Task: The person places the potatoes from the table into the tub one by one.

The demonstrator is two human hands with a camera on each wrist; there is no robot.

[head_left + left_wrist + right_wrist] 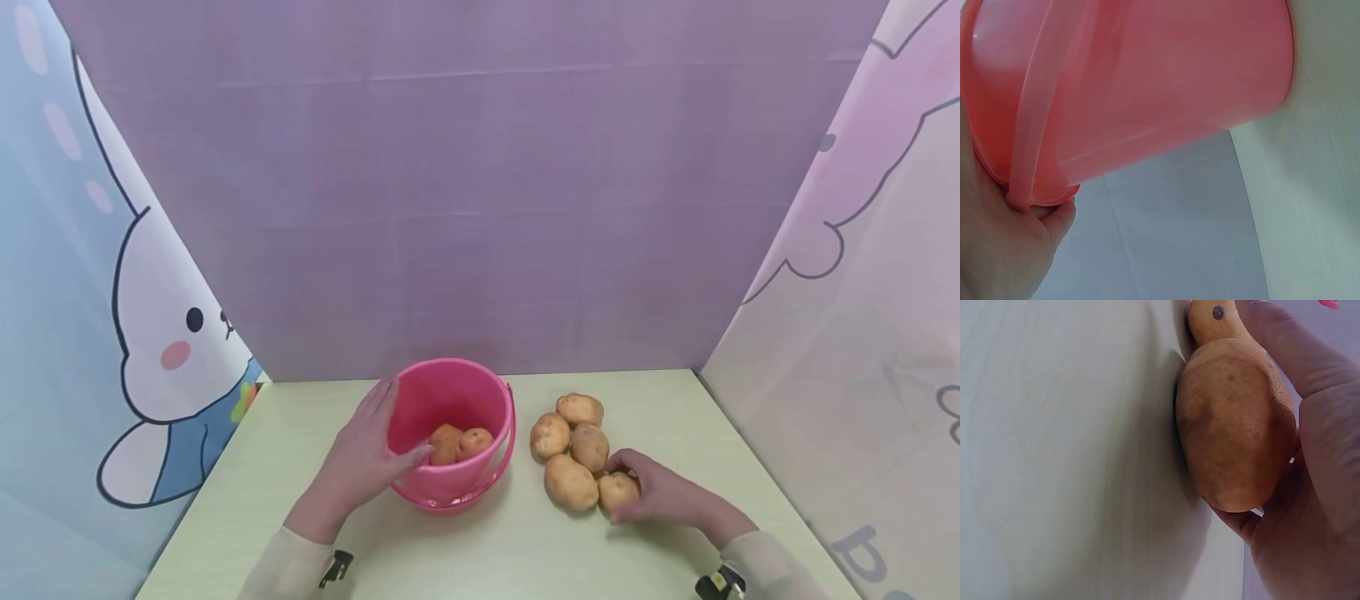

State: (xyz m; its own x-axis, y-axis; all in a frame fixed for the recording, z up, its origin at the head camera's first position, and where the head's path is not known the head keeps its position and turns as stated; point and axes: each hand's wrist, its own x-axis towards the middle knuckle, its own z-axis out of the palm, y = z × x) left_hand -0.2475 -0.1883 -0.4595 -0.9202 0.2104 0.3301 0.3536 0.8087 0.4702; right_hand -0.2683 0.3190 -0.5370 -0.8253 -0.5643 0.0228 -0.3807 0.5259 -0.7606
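Observation:
A pink bucket (pixel 452 477) stands on the table, its mouth tipped toward me in the head view. Inside lie potatoes (pixel 474 442), at least two of them showing. My left hand (pixel 365 446) holds the bucket's rim on the left, thumb over the near edge; the left wrist view shows the hand at the rim beside the handle (pixel 1038 94). To the right of the bucket, my right hand (pixel 663 493) grips a potato (pixel 1235 425) between thumb and fingers. That potato is the nearest right one of a cluster and sits low at the tabletop.
Several other potatoes (pixel 571 483) lie bunched between the bucket and my right hand. The pale table (pixel 480 554) ends at a purple backdrop (pixel 480 208). Printed cloth panels with cartoon figures flank it on the left (pixel 168 333) and right (pixel 862 358).

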